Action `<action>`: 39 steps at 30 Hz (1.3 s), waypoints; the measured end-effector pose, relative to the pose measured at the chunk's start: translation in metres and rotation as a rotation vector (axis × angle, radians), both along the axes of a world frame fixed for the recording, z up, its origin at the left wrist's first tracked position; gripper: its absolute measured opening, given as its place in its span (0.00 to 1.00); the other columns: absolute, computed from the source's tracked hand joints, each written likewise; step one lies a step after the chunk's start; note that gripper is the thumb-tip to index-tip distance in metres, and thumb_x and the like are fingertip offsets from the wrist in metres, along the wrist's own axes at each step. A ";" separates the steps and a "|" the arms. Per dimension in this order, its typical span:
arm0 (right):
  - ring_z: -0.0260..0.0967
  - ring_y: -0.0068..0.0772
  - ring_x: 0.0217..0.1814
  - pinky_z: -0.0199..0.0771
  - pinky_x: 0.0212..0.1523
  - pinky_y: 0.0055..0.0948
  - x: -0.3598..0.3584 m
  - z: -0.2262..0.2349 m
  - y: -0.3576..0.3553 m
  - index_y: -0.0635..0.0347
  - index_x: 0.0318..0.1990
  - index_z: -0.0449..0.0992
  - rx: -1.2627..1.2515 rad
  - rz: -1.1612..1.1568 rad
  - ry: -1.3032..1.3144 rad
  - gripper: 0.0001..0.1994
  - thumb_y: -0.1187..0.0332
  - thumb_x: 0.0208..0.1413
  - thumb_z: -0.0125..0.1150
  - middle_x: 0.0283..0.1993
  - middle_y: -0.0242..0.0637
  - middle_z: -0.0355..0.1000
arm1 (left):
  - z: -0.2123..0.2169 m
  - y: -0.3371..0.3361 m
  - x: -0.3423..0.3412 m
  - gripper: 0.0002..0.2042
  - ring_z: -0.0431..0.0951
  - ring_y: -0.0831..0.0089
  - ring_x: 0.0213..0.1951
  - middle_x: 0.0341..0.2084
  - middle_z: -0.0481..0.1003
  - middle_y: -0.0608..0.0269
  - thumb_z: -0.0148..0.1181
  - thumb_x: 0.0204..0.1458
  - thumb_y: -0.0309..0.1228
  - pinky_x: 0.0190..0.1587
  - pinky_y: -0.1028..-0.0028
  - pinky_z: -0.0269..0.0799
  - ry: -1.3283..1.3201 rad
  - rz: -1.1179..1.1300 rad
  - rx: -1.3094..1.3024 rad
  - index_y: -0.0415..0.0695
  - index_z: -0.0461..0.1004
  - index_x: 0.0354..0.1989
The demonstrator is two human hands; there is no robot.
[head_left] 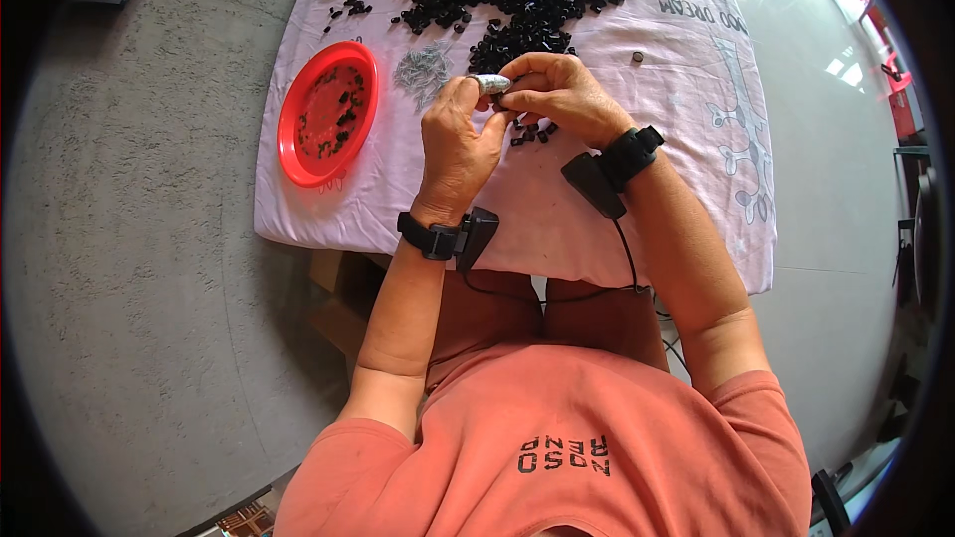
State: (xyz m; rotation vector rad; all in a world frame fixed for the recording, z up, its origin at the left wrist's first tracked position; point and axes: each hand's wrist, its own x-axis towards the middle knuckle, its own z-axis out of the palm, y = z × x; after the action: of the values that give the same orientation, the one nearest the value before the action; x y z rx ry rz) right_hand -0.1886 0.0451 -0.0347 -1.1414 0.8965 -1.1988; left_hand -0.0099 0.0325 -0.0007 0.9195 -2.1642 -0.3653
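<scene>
My left hand (458, 144) and my right hand (575, 99) meet above the cloth-covered table, their fingertips pinched together. Something small and dark is between them, too hidden to name. A silvery wrap (491, 85) covers a finger of my left hand. Just beyond my fingers lies a large heap of small glossy black pieces (522, 37). A few loose black pieces (534, 132) sit beneath my right hand. Left of my hands is a pile of thin silver metal pieces (422, 75). Farther left, a red round tray (288, 144) holds scattered small black pieces.
A pale pink printed cloth (686, 129) covers the table. A small round dark item (638, 58) lies on it at the right. Black straps with boxy devices are on both my wrists, and a cable (557, 298) hangs across my lap. Grey floor (149, 239) surrounds the table.
</scene>
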 end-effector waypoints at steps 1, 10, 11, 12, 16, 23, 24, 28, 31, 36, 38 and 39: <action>0.79 0.20 0.39 0.80 0.38 0.20 -0.001 -0.001 0.000 0.66 0.53 0.75 -0.005 0.004 0.005 0.15 0.74 0.58 0.65 0.39 0.37 0.81 | 0.000 -0.001 0.000 0.15 0.78 0.61 0.32 0.30 0.74 0.57 0.67 0.41 0.17 0.36 0.64 0.74 0.000 -0.002 0.013 0.39 0.75 0.39; 0.79 0.21 0.39 0.78 0.40 0.20 0.002 0.006 0.003 0.67 0.53 0.75 -0.045 -0.040 -0.032 0.16 0.75 0.57 0.65 0.41 0.39 0.82 | 0.002 -0.001 -0.003 0.12 0.78 0.58 0.33 0.31 0.75 0.55 0.66 0.43 0.19 0.37 0.63 0.75 -0.062 0.005 0.008 0.37 0.76 0.38; 0.79 0.21 0.39 0.78 0.40 0.19 0.001 0.006 0.003 0.67 0.53 0.75 -0.045 -0.040 -0.014 0.16 0.74 0.57 0.65 0.41 0.39 0.82 | 0.001 -0.002 -0.002 0.11 0.78 0.58 0.34 0.31 0.75 0.55 0.66 0.44 0.19 0.37 0.62 0.74 -0.068 -0.002 0.000 0.37 0.76 0.38; 0.79 0.21 0.39 0.77 0.39 0.19 0.000 0.006 0.002 0.66 0.53 0.75 -0.045 -0.038 0.003 0.16 0.74 0.57 0.65 0.41 0.38 0.82 | 0.001 -0.003 -0.001 0.11 0.78 0.59 0.33 0.31 0.75 0.55 0.66 0.45 0.20 0.36 0.64 0.74 -0.082 -0.011 -0.020 0.37 0.76 0.38; 0.78 0.20 0.39 0.76 0.37 0.18 0.000 0.006 0.003 0.65 0.53 0.76 -0.046 -0.034 0.036 0.15 0.72 0.59 0.64 0.41 0.37 0.82 | -0.001 -0.006 0.000 0.09 0.77 0.56 0.33 0.31 0.75 0.54 0.65 0.47 0.20 0.36 0.62 0.74 -0.105 -0.049 -0.036 0.36 0.75 0.37; 0.78 0.20 0.40 0.78 0.40 0.20 0.001 0.002 0.002 0.64 0.53 0.77 -0.026 -0.042 -0.026 0.16 0.66 0.61 0.63 0.39 0.36 0.81 | 0.007 -0.007 0.000 0.07 0.76 0.51 0.32 0.30 0.74 0.51 0.65 0.49 0.22 0.35 0.59 0.72 -0.070 -0.041 0.023 0.36 0.73 0.34; 0.78 0.21 0.40 0.78 0.40 0.20 0.001 0.002 0.001 0.64 0.54 0.76 -0.035 -0.028 -0.033 0.17 0.66 0.61 0.63 0.39 0.36 0.81 | 0.006 -0.008 0.001 0.07 0.76 0.51 0.32 0.30 0.74 0.51 0.65 0.49 0.22 0.35 0.59 0.72 -0.080 -0.042 0.021 0.35 0.73 0.34; 0.78 0.22 0.41 0.80 0.42 0.22 0.001 0.006 0.004 0.66 0.57 0.75 -0.002 0.045 -0.069 0.19 0.66 0.62 0.64 0.39 0.36 0.80 | 0.006 -0.009 0.002 0.06 0.76 0.51 0.32 0.29 0.73 0.51 0.63 0.50 0.22 0.35 0.59 0.72 -0.113 -0.054 0.018 0.35 0.72 0.33; 0.77 0.19 0.43 0.79 0.46 0.22 0.002 -0.001 0.000 0.62 0.62 0.72 -0.067 0.106 -0.063 0.21 0.67 0.63 0.63 0.43 0.32 0.79 | 0.005 -0.010 0.002 0.05 0.76 0.51 0.32 0.28 0.73 0.50 0.62 0.50 0.21 0.35 0.58 0.72 -0.122 -0.056 0.012 0.35 0.73 0.32; 0.78 0.23 0.43 0.82 0.48 0.25 0.002 -0.003 -0.002 0.67 0.60 0.72 -0.076 0.085 -0.094 0.20 0.71 0.61 0.64 0.42 0.36 0.79 | 0.007 -0.008 -0.002 0.04 0.76 0.50 0.32 0.28 0.73 0.50 0.61 0.50 0.21 0.36 0.58 0.72 -0.115 -0.045 -0.018 0.34 0.74 0.33; 0.78 0.25 0.43 0.83 0.49 0.27 0.002 -0.004 -0.003 0.69 0.58 0.73 -0.084 0.072 -0.117 0.20 0.71 0.61 0.65 0.42 0.39 0.79 | 0.007 -0.008 -0.002 0.04 0.76 0.50 0.33 0.28 0.73 0.50 0.61 0.50 0.20 0.36 0.58 0.72 -0.123 -0.042 -0.037 0.34 0.74 0.33; 0.79 0.25 0.44 0.83 0.49 0.27 0.003 -0.005 -0.004 0.69 0.58 0.73 -0.093 0.068 -0.131 0.19 0.71 0.61 0.65 0.42 0.39 0.79 | 0.008 -0.009 -0.002 0.04 0.76 0.50 0.33 0.28 0.73 0.50 0.61 0.50 0.20 0.36 0.58 0.72 -0.128 -0.043 -0.043 0.34 0.74 0.33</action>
State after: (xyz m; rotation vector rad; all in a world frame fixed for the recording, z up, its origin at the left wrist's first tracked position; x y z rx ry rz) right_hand -0.1854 0.0409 -0.0398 -1.1443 0.7044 -1.2550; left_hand -0.0120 0.0236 0.0069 0.8949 -2.3026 -0.2867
